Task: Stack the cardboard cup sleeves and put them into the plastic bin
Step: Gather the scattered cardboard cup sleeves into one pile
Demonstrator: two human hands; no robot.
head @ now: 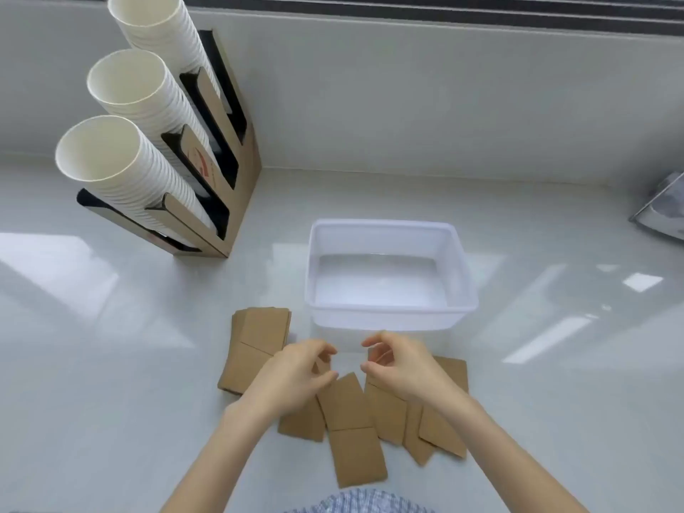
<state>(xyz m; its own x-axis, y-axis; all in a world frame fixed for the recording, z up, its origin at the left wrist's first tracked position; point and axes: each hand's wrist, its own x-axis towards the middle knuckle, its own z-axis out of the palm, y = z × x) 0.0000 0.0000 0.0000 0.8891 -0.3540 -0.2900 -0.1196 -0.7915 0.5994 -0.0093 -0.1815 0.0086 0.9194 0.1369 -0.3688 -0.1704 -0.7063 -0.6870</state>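
My left hand (296, 375) and right hand (398, 368) hover with fingers loosely curled, holding nothing, over loose cardboard sleeves (348, 412) on the worktop (111, 364), just before the plastic bin (388, 312).

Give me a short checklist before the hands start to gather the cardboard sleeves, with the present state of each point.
1. Plastic bin has nothing inside: ok.
2. Bin stands upright, close behind the sleeves: ok.
3. Left hand holds nothing: ok.
4. Right hand holds nothing: ok.
5. Loose sleeves lie in one tidy stack: not ok, they are spread and overlapping.
6. The small pile on the left is squared: not ok, its edges are fanned.
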